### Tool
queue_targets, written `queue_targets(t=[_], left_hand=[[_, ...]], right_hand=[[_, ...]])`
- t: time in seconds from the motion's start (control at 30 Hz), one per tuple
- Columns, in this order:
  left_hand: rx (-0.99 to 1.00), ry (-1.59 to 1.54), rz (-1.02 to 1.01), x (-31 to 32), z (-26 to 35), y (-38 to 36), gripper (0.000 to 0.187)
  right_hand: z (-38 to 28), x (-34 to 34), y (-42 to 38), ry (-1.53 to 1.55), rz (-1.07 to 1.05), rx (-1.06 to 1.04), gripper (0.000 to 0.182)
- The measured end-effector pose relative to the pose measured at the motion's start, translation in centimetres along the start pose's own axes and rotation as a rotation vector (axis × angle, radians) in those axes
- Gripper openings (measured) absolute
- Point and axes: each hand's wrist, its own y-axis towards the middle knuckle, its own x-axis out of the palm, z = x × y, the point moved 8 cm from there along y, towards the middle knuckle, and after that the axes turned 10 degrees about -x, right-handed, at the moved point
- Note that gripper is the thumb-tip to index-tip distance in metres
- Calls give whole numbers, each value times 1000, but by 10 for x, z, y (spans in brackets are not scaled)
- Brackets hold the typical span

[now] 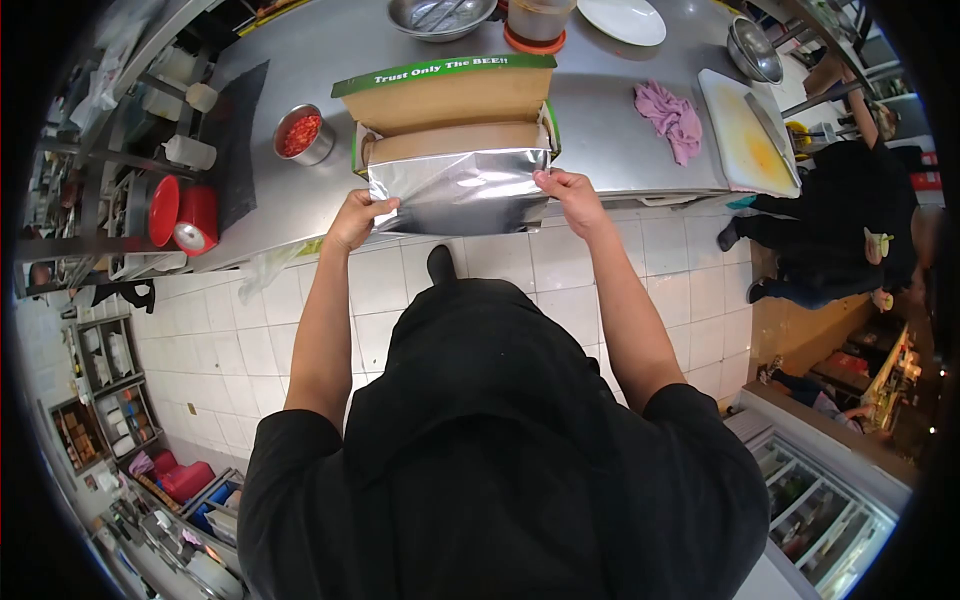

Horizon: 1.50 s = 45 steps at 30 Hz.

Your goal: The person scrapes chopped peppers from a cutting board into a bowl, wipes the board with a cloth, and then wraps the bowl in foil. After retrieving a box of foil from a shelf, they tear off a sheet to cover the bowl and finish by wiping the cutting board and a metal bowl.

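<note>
A sheet of shiny foil point(460, 190) stretches out of an open cardboard box with a green edge point(445, 92), which lies at the front of the steel counter. My left hand point(355, 218) pinches the sheet's left side near its lower corner. On the right side, my right hand point(575, 200) grips the foil between thumb and fingers. The sheet hangs over the counter's front edge. Left of the box stands a metal container of chopped red food point(303, 135).
A pink cloth point(670, 120) and a cutting board point(735, 130) with a knife point(768, 125) lie to the right. Metal bowls point(440, 15) and a white plate point(625, 18) are at the back. A person in black point(850, 200) stands at far right.
</note>
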Motion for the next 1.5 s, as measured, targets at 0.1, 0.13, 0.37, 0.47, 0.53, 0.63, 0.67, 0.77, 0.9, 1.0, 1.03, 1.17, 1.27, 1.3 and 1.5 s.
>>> queue_targets(t=[0.1,0.13,0.37,0.47,0.53,0.63,0.67,0.77,0.9,1.0,1.03,1.17,1.27,1.3,1.5], left_hand=[[-4,50,139,4,-3,-2,22],[-12,69,139,1,-7,2,26],[-5,210,275,2,1,6,26],[52,275,304,-1,0,11,24],[114,198,266,2,3,10,23],[6,267,296,2,6,6,24],[7,267,295,0,4,8,24],[61,196,262,-1,5,10,24],[8,251,289,-4,2,11,25],[23,254,301,-6,-1,15,25],[24,243,301,-7,-2,16,25],[117,192,273,-5,2,16,28],[-63,196,276,-8,0,14,33],[-55,195,280,-12,0,15,33],[50,70,165,-3,17,7,36]], right_hand=[[19,-4,-1,-25,114,53,24],[21,-4,0,-22,129,61,24],[17,-1,10,-136,197,-27,22],[17,-3,9,-220,203,115,23],[18,-4,9,-237,209,149,23],[21,-6,9,-283,211,197,24],[24,-8,9,-314,209,212,24],[29,-6,17,-247,212,87,25],[38,-13,20,-296,184,151,26],[37,-9,17,-278,197,119,27],[36,-8,17,-273,211,107,28],[31,-12,14,-363,191,227,27],[5,2,7,-287,208,148,28],[7,0,10,-287,204,140,28],[18,4,10,-224,135,183,25]])
